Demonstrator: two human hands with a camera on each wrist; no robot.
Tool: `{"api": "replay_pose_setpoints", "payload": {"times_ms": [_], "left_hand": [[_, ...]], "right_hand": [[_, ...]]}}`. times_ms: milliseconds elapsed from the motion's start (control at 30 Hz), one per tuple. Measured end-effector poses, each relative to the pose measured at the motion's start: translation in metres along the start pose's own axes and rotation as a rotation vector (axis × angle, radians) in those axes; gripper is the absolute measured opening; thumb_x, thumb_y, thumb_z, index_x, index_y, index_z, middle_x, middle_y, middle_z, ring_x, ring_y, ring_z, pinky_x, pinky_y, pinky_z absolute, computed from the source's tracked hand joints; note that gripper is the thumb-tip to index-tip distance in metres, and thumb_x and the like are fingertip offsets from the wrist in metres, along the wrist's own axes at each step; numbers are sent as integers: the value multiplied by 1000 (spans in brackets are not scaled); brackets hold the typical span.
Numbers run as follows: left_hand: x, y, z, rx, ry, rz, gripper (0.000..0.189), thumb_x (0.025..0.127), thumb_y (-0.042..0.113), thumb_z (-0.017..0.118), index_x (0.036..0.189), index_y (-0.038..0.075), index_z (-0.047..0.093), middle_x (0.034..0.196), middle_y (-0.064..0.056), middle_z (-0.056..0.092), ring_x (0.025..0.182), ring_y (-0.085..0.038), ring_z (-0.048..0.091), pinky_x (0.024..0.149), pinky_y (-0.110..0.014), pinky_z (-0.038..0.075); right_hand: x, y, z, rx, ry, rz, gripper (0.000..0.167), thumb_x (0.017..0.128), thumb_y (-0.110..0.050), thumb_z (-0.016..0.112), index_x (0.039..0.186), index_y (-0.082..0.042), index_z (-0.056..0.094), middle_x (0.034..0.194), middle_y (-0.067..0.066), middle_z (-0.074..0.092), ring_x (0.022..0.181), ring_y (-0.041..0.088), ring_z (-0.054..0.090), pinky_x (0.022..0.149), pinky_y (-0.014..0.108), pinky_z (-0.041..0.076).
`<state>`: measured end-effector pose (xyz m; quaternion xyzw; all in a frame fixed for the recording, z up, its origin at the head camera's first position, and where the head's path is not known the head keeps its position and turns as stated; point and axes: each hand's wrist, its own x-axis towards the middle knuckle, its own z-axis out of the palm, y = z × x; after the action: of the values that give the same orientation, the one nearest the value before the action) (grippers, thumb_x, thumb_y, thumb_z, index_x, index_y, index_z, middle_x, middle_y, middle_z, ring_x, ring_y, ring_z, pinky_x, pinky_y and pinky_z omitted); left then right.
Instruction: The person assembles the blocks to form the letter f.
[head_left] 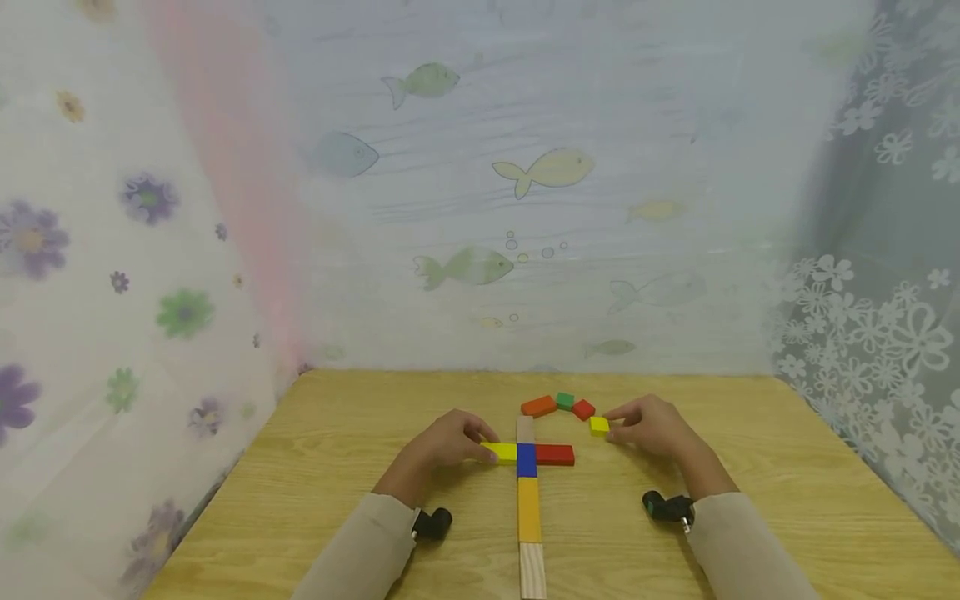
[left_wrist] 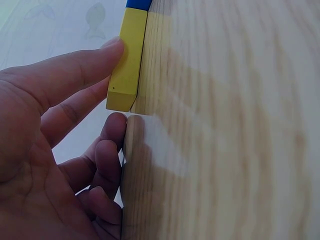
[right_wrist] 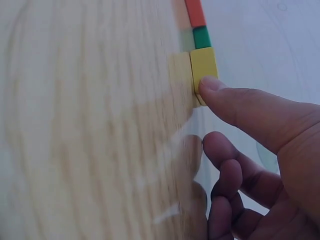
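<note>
My left hand pinches the outer end of a long yellow block between thumb and forefinger; the other fingers rest on the table. This block's inner end touches a blue block, and a red block lies against the blue one's right side. Over on the right, my right hand holds a small yellow block with its thumb on the near face; the forefinger is mostly hidden in the right wrist view. A small red block lies just beyond it, up and to the left.
A plain wood block lies beyond the blue one; an orange-yellow block and another plain block run toward me. An orange block and a green block curve along the back. Curtains surround the wooden table.
</note>
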<state>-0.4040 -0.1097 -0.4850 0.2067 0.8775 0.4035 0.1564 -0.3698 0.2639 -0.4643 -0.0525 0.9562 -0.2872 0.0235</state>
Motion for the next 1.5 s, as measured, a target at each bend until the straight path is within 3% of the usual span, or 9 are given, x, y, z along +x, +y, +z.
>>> {"api": "replay_pose_setpoints", "payload": {"times_ms": [467,833,1033,1267,1500], "left_hand": [[-2,3,-3,7,3,31,24,84,24,87,107,18,81,106,-3,70,95,-20,60,76,-33,52],[-2,2,-1,-5,2,30,23,84,24,87,106,19,81,108,-3,70,99,-20,61,81,-36,54],[-2,-1,-1,2,5,7,22,84,25,88,104,21,81,106,-1,69,98,-21,61,82,-36,53],[-1,-4,0,9,2,38,23,84,27,87,105,22,81,108,-1,70,99,-19,61,82,-37,53],[-1,-2,0,1,0,29,22,84,26,87,105,22,81,108,-1,69,99,-20,61,82,-37,54]], "right_hand": [[5,-1,4,-17,12,-19,40,89,-33,83,126,-18,77,97,0,76,86,16,65,78,38,56],[4,0,7,-14,26,-7,38,89,-32,83,125,-19,77,97,0,75,88,16,65,78,38,56],[4,-1,9,-5,12,-43,41,89,-33,83,125,-17,77,96,0,76,84,15,65,76,36,55],[4,-1,9,-13,20,-28,41,88,-33,84,125,-18,77,95,0,76,84,15,64,74,35,54],[4,-1,8,-4,16,-37,42,88,-33,84,126,-16,77,95,1,76,83,15,64,73,34,53]]}}
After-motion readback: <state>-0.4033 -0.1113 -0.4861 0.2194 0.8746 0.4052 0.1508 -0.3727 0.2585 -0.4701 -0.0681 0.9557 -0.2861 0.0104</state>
